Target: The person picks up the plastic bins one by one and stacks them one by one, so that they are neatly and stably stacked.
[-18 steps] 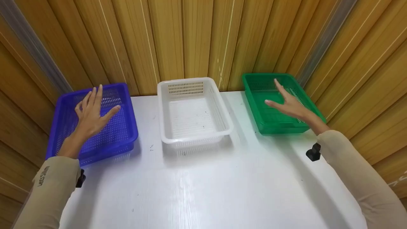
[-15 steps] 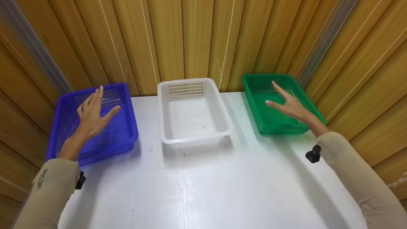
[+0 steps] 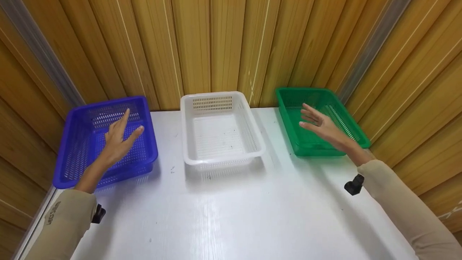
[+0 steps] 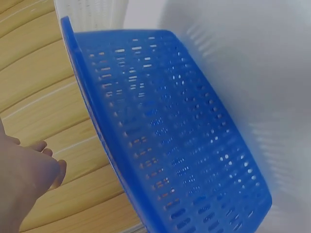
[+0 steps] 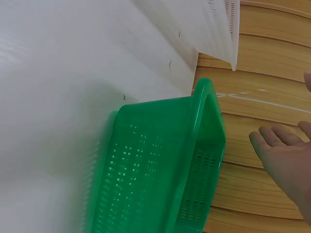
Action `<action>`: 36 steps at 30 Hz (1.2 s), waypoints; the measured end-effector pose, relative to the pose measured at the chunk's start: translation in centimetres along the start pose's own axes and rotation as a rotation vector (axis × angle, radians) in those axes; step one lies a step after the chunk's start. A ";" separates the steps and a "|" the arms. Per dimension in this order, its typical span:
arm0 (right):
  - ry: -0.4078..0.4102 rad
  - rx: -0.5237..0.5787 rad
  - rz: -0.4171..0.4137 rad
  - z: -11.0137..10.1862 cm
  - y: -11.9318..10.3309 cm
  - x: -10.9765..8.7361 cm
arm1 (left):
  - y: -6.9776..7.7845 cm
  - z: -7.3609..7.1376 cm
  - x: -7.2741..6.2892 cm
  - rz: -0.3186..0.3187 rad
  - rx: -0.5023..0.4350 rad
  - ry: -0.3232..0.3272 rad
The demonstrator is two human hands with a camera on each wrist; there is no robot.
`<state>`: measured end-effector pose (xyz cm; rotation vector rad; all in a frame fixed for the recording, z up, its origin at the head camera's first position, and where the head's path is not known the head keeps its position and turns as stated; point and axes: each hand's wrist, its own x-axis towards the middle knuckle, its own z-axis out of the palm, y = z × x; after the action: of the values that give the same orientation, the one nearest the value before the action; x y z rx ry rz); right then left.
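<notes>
In the head view my left hand (image 3: 117, 144) hovers over the blue basket (image 3: 72, 144), its fingers extended and thumb spread, holding nothing. My right hand (image 3: 325, 130) is above the green basket (image 3: 314, 150), thumb apart from the fingers and nothing in its grasp. Between them stands a white basket (image 3: 223, 159), with no hand near it. The left wrist view has the left hand (image 4: 29, 170) beyond the rim of the blue basket (image 4: 160, 126). Past the green basket's rim (image 5: 197, 126) the right hand (image 5: 286, 155) appears in the right wrist view, apart from it.
All three baskets stand in a row on a white table (image 3: 223, 216), near its back edge. Wood-patterned panels (image 3: 223, 47) rise behind and along both sides. A black clip (image 3: 98, 213) is on the left sleeve, another (image 3: 354, 185) on the right.
Both hands have come slightly back toward the person, the left also shifting right. The right hand has turned so that more of its fingers show. The baskets keep their places.
</notes>
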<state>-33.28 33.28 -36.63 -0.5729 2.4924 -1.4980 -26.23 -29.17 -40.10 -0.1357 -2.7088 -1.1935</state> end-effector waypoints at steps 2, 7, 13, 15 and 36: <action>-0.019 0.030 0.005 0.5 0.0 0.0 | 0.2 0.3 -0.2 -0.015 -0.025 -0.015; -0.051 0.065 0.013 1.5 -0.2 0.0 | 0.7 1.2 -0.4 -0.006 -0.056 -0.037; -0.072 0.099 0.021 2.4 -0.2 0.1 | 0.7 2.3 -0.3 -0.007 -0.063 -0.043; -0.076 0.106 0.024 2.7 -0.1 0.1 | 0.6 2.7 -0.3 -0.011 -0.071 -0.040; -0.105 0.261 0.071 6.6 1.1 1.1 | 2.6 7.8 -1.3 0.051 -0.389 -0.091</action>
<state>-32.25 27.91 -40.68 -0.4982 2.1702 -1.6829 -25.49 -21.71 -43.62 -0.3150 -2.4927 -1.7225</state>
